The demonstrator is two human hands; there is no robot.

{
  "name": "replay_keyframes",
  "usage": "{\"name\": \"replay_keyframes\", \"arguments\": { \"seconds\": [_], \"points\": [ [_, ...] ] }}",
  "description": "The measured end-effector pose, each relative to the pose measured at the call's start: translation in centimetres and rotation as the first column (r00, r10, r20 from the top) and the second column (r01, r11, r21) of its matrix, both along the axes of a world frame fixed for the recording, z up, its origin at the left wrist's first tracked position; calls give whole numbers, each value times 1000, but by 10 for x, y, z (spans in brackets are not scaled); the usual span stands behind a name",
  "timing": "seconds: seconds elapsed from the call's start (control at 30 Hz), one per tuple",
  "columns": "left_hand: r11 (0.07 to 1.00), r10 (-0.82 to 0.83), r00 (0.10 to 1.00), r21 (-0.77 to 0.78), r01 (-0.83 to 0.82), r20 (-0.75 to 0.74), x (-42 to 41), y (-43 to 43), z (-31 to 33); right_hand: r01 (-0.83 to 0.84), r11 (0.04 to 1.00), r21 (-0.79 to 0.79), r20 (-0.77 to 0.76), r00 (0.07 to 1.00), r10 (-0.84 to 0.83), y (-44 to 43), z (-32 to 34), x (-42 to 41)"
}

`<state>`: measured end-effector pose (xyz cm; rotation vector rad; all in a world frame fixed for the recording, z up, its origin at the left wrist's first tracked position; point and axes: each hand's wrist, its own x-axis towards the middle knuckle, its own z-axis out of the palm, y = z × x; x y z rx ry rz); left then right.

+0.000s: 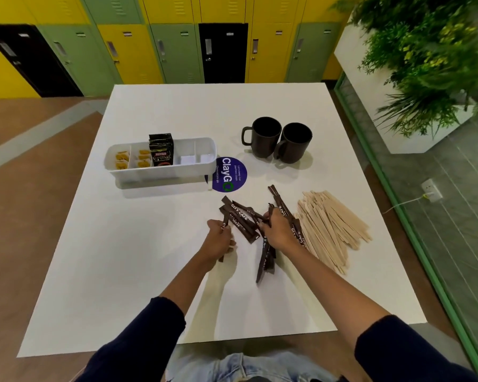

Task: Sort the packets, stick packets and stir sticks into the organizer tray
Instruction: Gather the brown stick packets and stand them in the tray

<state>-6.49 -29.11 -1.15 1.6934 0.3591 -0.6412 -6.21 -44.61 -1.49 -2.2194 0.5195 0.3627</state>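
So roughly the first third looks sorted, judging by what's sitting where. The white plastic organizer tray with dividers [160,172] is parked on the far-left part of the white square table [138,244]. Small yellow-orange packets [122,159] are already dropped into its two leftmost compartments, and a stack of black upright coffee sachets with a red label [161,151] is stood up in the middle one. Something white can be made out in the two right-hand compartments, but what it is can't be told from here.

What's left: the dark brown sugar stick packets with white lettering [243,219] are all loose on the table near the middle, fanned out in a messy pile. A few are gripped in the left hand [218,238], closed around the lower ends of them, and another bundle is pinched in the right hand [276,230], which is curled over the pile. So the gathering step seems to be in hand, with nothing brown in the tray yet.

The pale wooden stir sticks [331,227] are heaped just to the right of the brown ones, untouched by the look of it, well apart from the tray.

Two dark mugs [279,142] and a round blue sticker [228,175] are also on the table beside the tray, not part of the job as far as can be judged.
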Motion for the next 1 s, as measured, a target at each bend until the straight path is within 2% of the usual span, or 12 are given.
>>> {"name": "replay_keyframes", "arguments": {
  "seconds": [0.1, 0.3, 0.37, 0.43, 0.5, 0.57, 0.77, 0.9, 1.0],
  "points": [
    [1000, 10, 999, -16, -10, -36, 0, -7, -1, 35, 997, 73, 15, 999, -36, -4, 2, 1],
    [977, -201, 980, -78, 200, -5, -9, -16, -1, 116, 949, 292, 10, 992, -124, -5, 3, 10],
    [957, -289, 955, 7, 289, 63, -10, -17, -7, 163, 924, 346, -3, 985, -173, -2, 3, 13],
    [919, -379, 916, 166, 357, 130, -10, -19, -16, 195, 907, 374, -10, 978, -206, 0, 2, 15],
    [880, -423, 893, 304, 365, 155, -10, -20, -18, 219, 897, 385, -31, 974, -225, 2, 0, 16],
    [847, -465, 866, 376, 375, 183, -12, -21, -19, 250, 885, 393, -61, 967, -246, 1, -1, 16],
    [709, -599, 793, 532, 462, 111, -9, -17, -11, 313, 866, 390, -59, 947, -316, -3, -1, 18],
    [722, -617, 786, 430, 542, 47, 1, -7, -7, 313, 876, 367, 3, 941, -337, -7, 1, 22],
    [878, -460, 888, 138, 457, -14, 7, 6, -7, 322, 854, 408, 12, 934, -358, -9, 4, 24]
  ]
}}
